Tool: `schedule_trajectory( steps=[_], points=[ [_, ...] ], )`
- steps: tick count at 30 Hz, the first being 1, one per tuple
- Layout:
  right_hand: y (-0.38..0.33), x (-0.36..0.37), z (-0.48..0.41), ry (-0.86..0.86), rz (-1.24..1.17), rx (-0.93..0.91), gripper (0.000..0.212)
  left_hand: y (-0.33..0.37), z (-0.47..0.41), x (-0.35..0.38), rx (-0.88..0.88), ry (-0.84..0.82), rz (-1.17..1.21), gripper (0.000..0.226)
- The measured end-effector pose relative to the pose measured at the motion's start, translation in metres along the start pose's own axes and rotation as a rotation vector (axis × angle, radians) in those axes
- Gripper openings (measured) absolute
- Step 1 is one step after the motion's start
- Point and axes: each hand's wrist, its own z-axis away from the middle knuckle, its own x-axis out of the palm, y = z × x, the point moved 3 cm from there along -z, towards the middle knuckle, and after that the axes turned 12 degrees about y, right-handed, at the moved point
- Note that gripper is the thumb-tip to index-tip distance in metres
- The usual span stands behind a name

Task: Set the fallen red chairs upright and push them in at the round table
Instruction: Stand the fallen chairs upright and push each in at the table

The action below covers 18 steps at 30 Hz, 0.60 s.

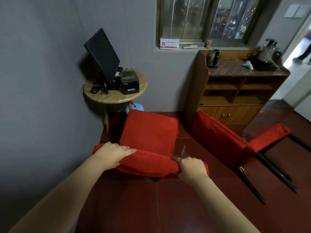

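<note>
Noted: left hand (111, 153) and right hand (191, 169) both bare; forearms (67, 190) bare to the frame edge (entering at 7 and 5 o'clock respectively).

We list a tilted black monitor (102, 54), a black receipt printer (129, 82) just beside it, a dark mouse (95, 89), a wooden cabinet (197, 91) bearing a kettle (213, 58), a barred window (210, 19), an open doorway (301, 47)
</note>
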Motion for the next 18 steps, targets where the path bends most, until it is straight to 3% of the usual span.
schedule_trajectory(
  steps=[9,18],
  points=[
    [0.024,-0.008,-0.012,0.021,-0.053,0.204,0.053,-0.005,-0.059,-0.031,0.079,0.028,-0.070,0.076],
    [0.017,0.004,-0.014,0.089,-0.046,0.287,0.052,-0.025,-0.083,-0.034,0.163,0.055,-0.072,0.072]
  ],
)
